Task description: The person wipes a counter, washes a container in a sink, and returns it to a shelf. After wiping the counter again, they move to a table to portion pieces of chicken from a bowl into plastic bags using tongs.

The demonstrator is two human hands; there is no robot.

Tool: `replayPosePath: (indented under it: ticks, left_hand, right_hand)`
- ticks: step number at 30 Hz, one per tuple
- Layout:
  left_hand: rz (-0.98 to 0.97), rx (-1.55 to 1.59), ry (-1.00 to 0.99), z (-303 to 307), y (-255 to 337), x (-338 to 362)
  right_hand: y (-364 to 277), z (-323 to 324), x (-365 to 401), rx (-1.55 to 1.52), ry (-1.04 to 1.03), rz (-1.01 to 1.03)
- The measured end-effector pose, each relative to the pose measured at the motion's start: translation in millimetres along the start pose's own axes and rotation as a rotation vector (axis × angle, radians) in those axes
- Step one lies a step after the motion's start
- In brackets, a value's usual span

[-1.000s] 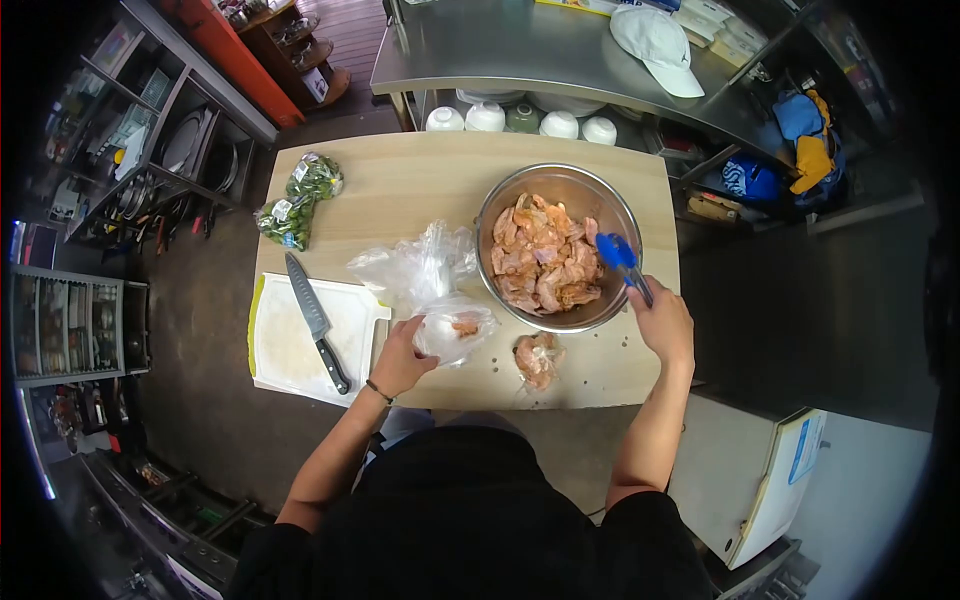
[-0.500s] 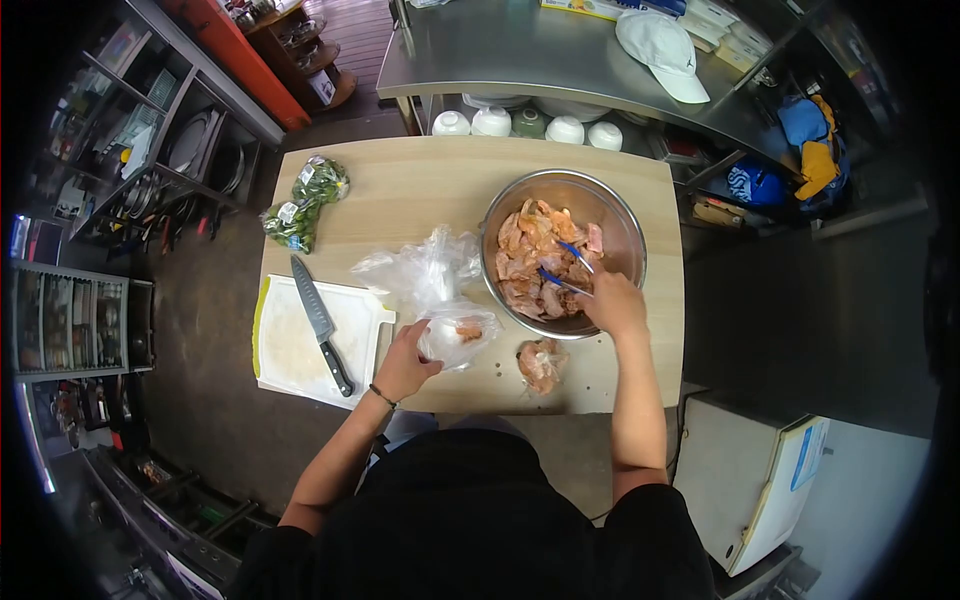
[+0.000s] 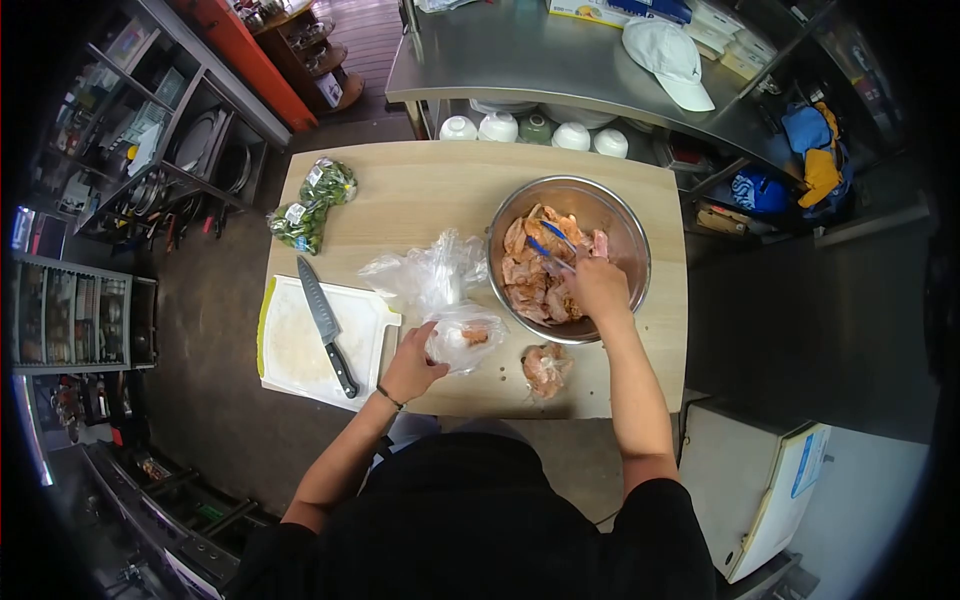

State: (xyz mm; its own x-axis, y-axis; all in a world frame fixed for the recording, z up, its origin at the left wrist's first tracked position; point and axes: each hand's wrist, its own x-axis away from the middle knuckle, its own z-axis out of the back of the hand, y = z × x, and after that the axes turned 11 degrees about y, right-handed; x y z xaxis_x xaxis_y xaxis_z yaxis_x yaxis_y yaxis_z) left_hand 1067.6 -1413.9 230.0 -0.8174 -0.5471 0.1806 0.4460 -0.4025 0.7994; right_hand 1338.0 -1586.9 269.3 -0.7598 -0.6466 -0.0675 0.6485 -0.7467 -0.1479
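Note:
My right hand (image 3: 603, 292) is closed around blue-tipped tongs (image 3: 556, 233), whose tips are in a large steel bowl (image 3: 628, 222) among pieces of raw, seasoned meat (image 3: 527, 268), perhaps chicken. At the near edge of a clear plastic bag (image 3: 466, 352), my left hand (image 3: 410, 372) has its fingers and thumb on the film. Inside that bag lies a small orange-pink piece. A second, knotted-looking bag of pinkish meat (image 3: 546, 370) rests below the bowl. Crumpled clear plastic (image 3: 432, 272) lies beyond my left hand.
On the wooden table (image 3: 430, 170) are a white cutting board (image 3: 290, 345) with a knife (image 3: 325, 318) across it, and bagged green vegetables (image 3: 315, 205). Beyond stands a steel counter (image 3: 520, 70) holding a white cap (image 3: 668, 62), with bowls beneath. A white cabinet (image 3: 745, 480) is at lower right.
The tongs have shifted up and left within the bowl, and their blue tips are closer together. My left hand stays at the bag. The whole view has shifted slightly.

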Motion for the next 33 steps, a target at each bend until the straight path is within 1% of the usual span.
replayPosePath:
  ticks: [3, 4, 6, 7, 8, 9, 11, 12, 14, 15, 16, 18, 19, 21, 23, 25, 26, 28, 29, 30, 32, 33]
  left_hand:
    - [0.011, 0.028, 0.003, 1.5, -2.3, 0.1]
    - [0.013, 0.029, 0.005, 2.2, -2.0, 0.7]
    - [0.019, 0.010, 0.009, 4.5, -1.1, 1.7]
    - [0.019, 0.014, 0.010, 4.6, -1.8, 2.0]
    - [0.023, 0.011, 0.014, 4.7, -2.8, 2.6]
    - [0.028, 0.007, 0.018, 4.6, -3.4, 2.9]
    - [0.026, 0.018, 0.031, 2.8, -6.6, 3.3]
    - [0.021, 0.026, 0.042, 2.4, -7.8, 3.8]
    - [0.034, 0.039, 0.043, 2.5, -4.8, 2.1]
    - [0.048, 0.051, 0.045, 2.4, -2.9, 1.6]
    - [0.056, 0.046, 0.048, 2.4, -1.4, 0.9]
    - [0.035, 0.064, 0.031, 3.9, 1.5, -2.1]
    - [0.045, 0.055, 0.038, 5.5, 2.7, -1.9]
    - [0.049, 0.096, 0.029, 6.9, 6.9, -4.0]
    - [0.040, 0.115, 0.027, 11.0, 16.8, -5.2]
    - [0.024, 0.137, 0.021, 12.9, 17.9, -4.5]
    - [-0.001, 0.117, 0.040, 12.2, 15.1, -4.1]
    - [-0.028, 0.102, 0.059, 13.3, 12.3, -3.5]
    - [0.006, 0.075, 0.080, 15.8, 10.6, -1.8]
    - [0.039, 0.050, 0.098, 18.0, 9.4, -0.2]
    - [0.045, 0.062, 0.080, 22.4, 6.4, 1.0]
    - [0.050, 0.052, 0.048, 23.3, 2.1, 0.2]
  right_hand:
    - [11.5, 15.3, -0.4, 0.009, -0.019, -0.030]
    - [18.6, 21.3, 2.7, -0.031, -0.001, -0.055]
    - [46.3, 20.9, 10.2, -0.068, 0.017, -0.081]
    - [69.3, 11.2, 14.3, -0.299, 0.039, -0.050]
    - [76.6, 13.5, 17.5, -0.531, 0.059, -0.017]
    - [85.3, 18.1, 23.0, -0.529, 0.058, -0.015]
    - [81.6, 56.4, 35.6, -1.085, -0.317, -0.554]
    - [80.5, 64.3, 42.9, -1.085, -0.320, -0.555]
    - [78.2, 75.5, 56.7, -1.389, -0.344, -0.536]
    - [76.6, 79.3, 61.9, -1.439, -0.377, -0.500]
    - [72.4, 79.4, 68.2, -1.444, -0.386, -0.500]
    - [56.2, 76.6, 80.1, -1.402, -0.392, -0.404]
    - [42.8, 78.7, 85.2, -1.339, -0.442, -0.374]
    - [8.8, 71.6, 97.0, -1.052, -0.409, -0.144]
    - [-31.8, 57.4, 101.1, -0.780, -0.452, 0.043]
    - [-69.0, 6.8, 124.3, -0.357, -0.153, 0.227]
    - [-79.5, -0.8, 128.5, -0.357, -0.153, 0.226]
    - [-90.0, -5.5, 131.1, -0.220, -0.148, 0.249]
    - [-87.0, -0.9, 131.5, -0.231, -0.083, 0.240]
    - [-80.3, 7.9, 131.3, -0.224, -0.085, 0.235]
    - [-64.0, 43.7, 125.2, -0.401, -0.301, 0.087]
    - [-56.4, 64.3, 121.3, -0.413, -0.345, 0.066]
